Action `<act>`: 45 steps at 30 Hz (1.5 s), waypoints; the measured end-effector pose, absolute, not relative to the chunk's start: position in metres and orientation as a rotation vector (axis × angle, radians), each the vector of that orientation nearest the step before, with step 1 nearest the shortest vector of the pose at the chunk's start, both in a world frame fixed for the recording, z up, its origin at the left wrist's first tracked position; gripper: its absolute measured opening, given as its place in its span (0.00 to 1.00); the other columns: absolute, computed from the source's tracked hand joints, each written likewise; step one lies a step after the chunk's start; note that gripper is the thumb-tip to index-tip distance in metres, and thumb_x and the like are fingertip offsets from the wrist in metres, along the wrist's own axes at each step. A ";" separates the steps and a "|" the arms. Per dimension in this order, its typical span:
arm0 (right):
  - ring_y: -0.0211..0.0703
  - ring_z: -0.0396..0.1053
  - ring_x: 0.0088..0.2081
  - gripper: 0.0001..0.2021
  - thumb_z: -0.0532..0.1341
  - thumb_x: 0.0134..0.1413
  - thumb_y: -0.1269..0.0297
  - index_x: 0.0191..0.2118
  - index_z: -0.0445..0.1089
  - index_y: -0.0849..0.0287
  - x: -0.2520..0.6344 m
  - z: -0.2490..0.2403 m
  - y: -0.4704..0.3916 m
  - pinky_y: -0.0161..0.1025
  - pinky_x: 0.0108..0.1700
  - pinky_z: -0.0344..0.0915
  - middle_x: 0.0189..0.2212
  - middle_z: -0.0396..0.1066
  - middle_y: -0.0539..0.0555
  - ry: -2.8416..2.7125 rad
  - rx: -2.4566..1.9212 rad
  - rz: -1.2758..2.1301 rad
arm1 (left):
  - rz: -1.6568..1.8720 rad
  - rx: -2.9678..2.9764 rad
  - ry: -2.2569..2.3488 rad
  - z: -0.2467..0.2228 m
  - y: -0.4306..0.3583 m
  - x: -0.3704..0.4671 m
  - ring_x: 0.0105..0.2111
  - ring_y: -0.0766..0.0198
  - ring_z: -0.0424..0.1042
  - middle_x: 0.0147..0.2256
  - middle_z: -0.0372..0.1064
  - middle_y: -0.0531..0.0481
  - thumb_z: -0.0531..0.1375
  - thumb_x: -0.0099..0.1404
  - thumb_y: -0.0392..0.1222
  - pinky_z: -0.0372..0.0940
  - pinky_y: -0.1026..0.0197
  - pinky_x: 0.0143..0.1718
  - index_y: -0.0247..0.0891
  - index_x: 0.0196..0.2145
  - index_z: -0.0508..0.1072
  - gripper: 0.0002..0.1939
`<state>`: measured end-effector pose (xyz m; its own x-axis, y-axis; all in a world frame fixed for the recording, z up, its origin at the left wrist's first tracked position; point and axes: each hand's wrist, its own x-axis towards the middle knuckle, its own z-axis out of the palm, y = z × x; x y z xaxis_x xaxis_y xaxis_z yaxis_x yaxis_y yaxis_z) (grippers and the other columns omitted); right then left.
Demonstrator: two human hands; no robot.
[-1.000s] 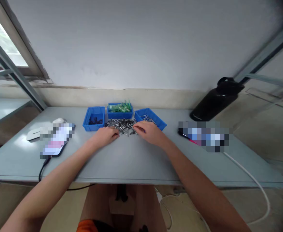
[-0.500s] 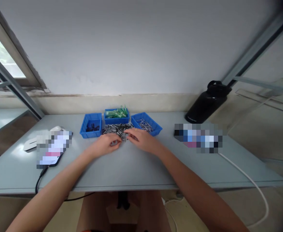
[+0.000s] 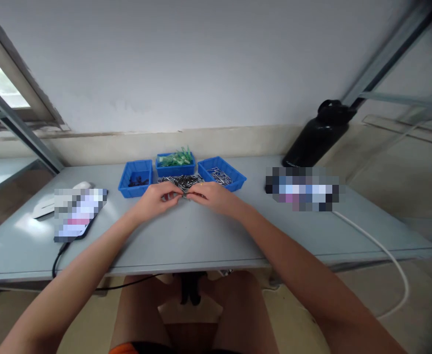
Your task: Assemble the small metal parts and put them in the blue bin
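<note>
My left hand (image 3: pixel 159 199) and my right hand (image 3: pixel 216 197) meet at the near edge of a heap of small, thin silvery metal pieces (image 3: pixel 182 182). On both hands, thumb and fingers are pinched, with the fingertips almost touching. Something small seems to be between them, too little to make out. Behind the heap stands a blue bin with green plastic strips (image 3: pixel 177 158). To its left, another blue bin (image 3: pixel 125 183) holds small dark pieces (image 3: pixel 138 181). The blue bin on the right (image 3: pixel 238 183) contains slender metal pieces (image 3: pixel 219 176).
A black bottle (image 3: pixel 314 137) stands at the back right. In front of it lies a blurred-out device (image 3: pixel 300 189) with a white cable (image 3: pixel 371 241). Left on the grey table (image 3: pixel 186 246) are a phone (image 3: pixel 79 214), its black cable (image 3: pixel 58 255) and a white object (image 3: pixel 48 206).
My hands have drawn together, so their fingertips now nearly touch in front of the heap. The view has tilted down slightly, and the table sits higher in the picture.
</note>
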<state>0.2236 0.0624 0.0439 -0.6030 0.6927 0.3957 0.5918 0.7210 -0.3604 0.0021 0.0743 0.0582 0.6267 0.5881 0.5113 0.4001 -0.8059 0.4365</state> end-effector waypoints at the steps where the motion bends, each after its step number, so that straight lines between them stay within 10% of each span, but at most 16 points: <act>1: 0.41 0.70 0.37 0.12 0.53 0.66 0.62 0.37 0.72 0.59 0.224 0.044 0.062 0.36 0.41 0.61 0.33 0.74 0.54 -2.416 -0.970 0.240 | 0.942 2.588 0.805 0.058 0.074 0.002 0.27 0.70 0.69 0.31 0.74 0.50 0.57 0.64 0.40 0.65 0.69 0.30 0.36 0.35 0.76 0.08; 32: 0.40 0.68 0.34 0.16 0.51 0.66 0.59 0.35 0.72 0.59 0.222 0.043 0.059 0.36 0.39 0.59 0.31 0.72 0.53 -2.427 -0.954 0.361 | 0.971 2.600 0.697 0.057 0.067 0.007 0.41 0.63 0.74 0.41 0.76 0.46 0.55 0.68 0.40 0.69 0.64 0.39 0.37 0.41 0.76 0.11; 45: 0.38 0.69 0.34 0.15 0.53 0.65 0.57 0.35 0.74 0.58 0.222 0.046 0.057 0.35 0.39 0.60 0.32 0.75 0.52 -2.364 -0.979 0.412 | 0.892 2.632 0.860 0.048 0.073 0.009 0.32 0.65 0.72 0.32 0.75 0.50 0.59 0.63 0.41 0.66 0.65 0.35 0.37 0.35 0.76 0.07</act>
